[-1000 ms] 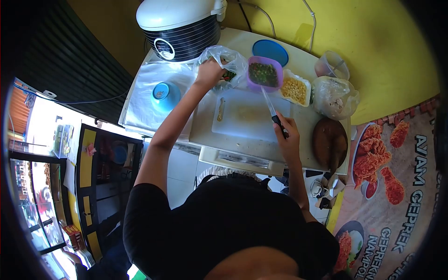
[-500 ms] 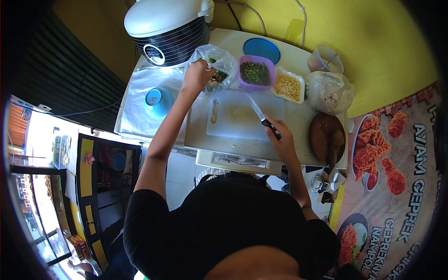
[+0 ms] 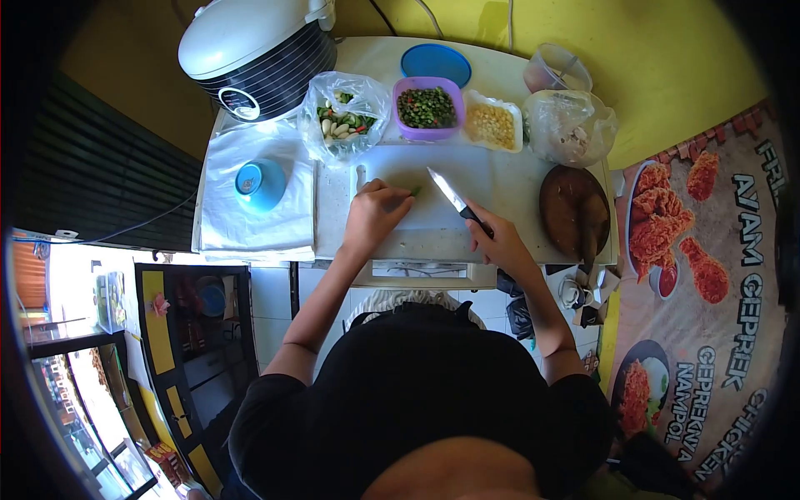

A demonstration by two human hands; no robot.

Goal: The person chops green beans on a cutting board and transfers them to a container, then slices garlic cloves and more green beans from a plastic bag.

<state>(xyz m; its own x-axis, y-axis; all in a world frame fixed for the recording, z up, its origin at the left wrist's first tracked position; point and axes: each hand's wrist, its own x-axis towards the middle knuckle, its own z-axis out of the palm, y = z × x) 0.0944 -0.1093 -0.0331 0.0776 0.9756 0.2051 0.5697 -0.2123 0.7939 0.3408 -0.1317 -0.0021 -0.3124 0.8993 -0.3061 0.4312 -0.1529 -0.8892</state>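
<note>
On the white cutting board (image 3: 457,162), my left hand (image 3: 379,213) is closed in a pinch on a small green chili (image 3: 416,191); most of it is hidden by the fingers. My right hand (image 3: 500,239) grips a knife (image 3: 448,190) by its black handle, the blade pointing up and left over the board, a little apart from the chili. Behind the board stands an open plastic bag (image 3: 364,108) with garlic cloves and green and red chilies. Beside it is a purple container (image 3: 429,133) of chopped green pieces, then a white tray (image 3: 517,138) of chopped pale yellow pieces.
A light-blue bowl (image 3: 271,187) sits upside down on plastic sheets at the left, before a rice cooker (image 3: 250,46). At right are a stone mortar (image 3: 567,212), a tied plastic bag (image 3: 567,125) and a clear container (image 3: 560,67). A blue lid (image 3: 436,65) lies behind.
My left hand has come out of the plastic bag and down to the cutting board with a green chili. My right hand still holds the knife over the board.
</note>
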